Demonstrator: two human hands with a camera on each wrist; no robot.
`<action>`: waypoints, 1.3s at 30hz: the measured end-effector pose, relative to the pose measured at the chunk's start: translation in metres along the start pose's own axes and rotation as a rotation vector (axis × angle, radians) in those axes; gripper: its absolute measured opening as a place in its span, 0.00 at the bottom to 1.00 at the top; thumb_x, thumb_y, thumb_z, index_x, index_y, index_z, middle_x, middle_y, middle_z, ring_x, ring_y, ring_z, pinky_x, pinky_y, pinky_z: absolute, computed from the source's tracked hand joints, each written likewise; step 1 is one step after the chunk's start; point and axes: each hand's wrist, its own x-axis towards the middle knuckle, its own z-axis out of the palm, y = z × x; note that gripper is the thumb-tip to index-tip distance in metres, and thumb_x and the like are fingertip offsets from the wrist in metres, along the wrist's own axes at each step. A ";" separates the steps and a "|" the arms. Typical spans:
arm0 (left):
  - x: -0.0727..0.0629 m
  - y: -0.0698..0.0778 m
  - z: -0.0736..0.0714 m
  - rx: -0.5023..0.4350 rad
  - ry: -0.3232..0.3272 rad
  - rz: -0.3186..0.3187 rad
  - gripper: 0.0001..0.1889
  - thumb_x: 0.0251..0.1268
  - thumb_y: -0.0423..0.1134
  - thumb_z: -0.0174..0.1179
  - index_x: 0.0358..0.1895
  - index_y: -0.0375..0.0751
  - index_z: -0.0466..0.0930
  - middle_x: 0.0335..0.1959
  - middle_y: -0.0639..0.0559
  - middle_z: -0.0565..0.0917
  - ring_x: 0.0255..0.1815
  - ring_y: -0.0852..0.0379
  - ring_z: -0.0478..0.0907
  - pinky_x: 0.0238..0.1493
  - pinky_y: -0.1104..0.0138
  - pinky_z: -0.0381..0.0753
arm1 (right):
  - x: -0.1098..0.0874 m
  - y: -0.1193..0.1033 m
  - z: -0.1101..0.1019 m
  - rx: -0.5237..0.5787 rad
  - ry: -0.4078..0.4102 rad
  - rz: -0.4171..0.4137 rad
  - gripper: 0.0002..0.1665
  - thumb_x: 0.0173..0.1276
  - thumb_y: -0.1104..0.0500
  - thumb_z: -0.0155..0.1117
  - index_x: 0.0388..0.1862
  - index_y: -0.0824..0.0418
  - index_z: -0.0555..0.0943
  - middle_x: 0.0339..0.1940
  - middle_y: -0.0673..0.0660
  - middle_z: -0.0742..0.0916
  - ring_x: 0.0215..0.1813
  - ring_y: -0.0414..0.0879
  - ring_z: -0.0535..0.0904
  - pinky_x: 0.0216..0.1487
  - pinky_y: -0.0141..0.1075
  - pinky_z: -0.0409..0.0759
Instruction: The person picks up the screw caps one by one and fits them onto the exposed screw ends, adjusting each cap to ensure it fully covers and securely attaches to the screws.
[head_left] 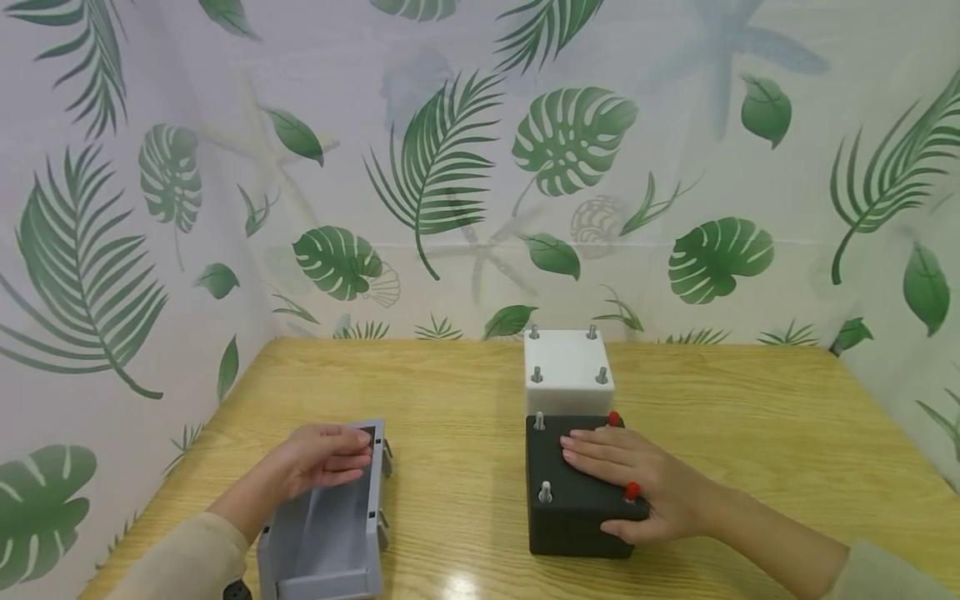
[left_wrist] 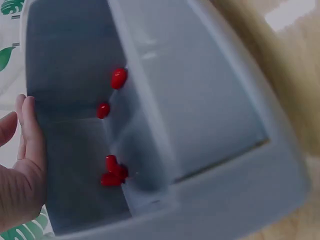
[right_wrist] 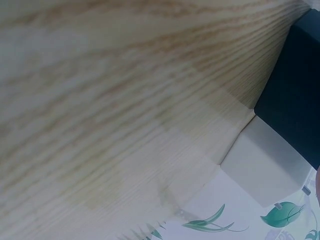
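My left hand (head_left: pixel 322 458) hovers over a grey plastic bin (head_left: pixel 377 500), its fingers extended and nothing visible in them. Inside the bin, the left wrist view shows several small red caps (left_wrist: pixel 118 78); there the left hand (left_wrist: pixel 27 155) appears beside the bin wall, thumb apart from the fingers. My right hand (head_left: pixel 637 475) rests flat on a black block (head_left: pixel 577 533), fingers across its top and thumb at the front edge. Two bolts on the block's right side wear red caps (head_left: pixel 632 492). Bare metal bolts (head_left: pixel 545 492) stick up on its left side.
A white block (head_left: pixel 567 360) with several bare bolts stands right behind the black block. The wooden table (head_left: pixel 450 467) runs back to a leaf-patterned curtain (head_left: pixel 465 167), which also hangs along both sides.
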 end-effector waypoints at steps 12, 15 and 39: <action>0.015 -0.025 0.007 0.086 0.078 -0.023 0.21 0.64 0.29 0.56 0.58 0.21 0.68 0.37 0.48 0.85 0.42 0.54 0.82 0.49 0.54 0.82 | -0.004 -0.003 0.000 -0.002 0.001 0.021 0.40 0.61 0.46 0.66 0.64 0.71 0.70 0.66 0.63 0.74 0.69 0.52 0.66 0.73 0.31 0.54; 0.019 -0.028 0.010 0.097 0.098 -0.040 0.21 0.63 0.28 0.55 0.58 0.22 0.69 0.35 0.48 0.85 0.39 0.56 0.82 0.48 0.54 0.82 | -0.005 -0.003 0.001 -0.003 0.004 0.022 0.40 0.60 0.46 0.66 0.64 0.71 0.70 0.66 0.63 0.74 0.69 0.53 0.66 0.73 0.32 0.54; 0.028 -0.039 0.019 0.414 0.147 0.009 0.12 0.58 0.22 0.57 0.45 0.20 0.78 0.29 0.41 0.85 0.31 0.53 0.83 0.34 0.59 0.86 | -0.002 0.002 0.005 0.016 0.043 -0.018 0.40 0.62 0.46 0.64 0.62 0.74 0.70 0.66 0.65 0.74 0.68 0.54 0.66 0.73 0.34 0.56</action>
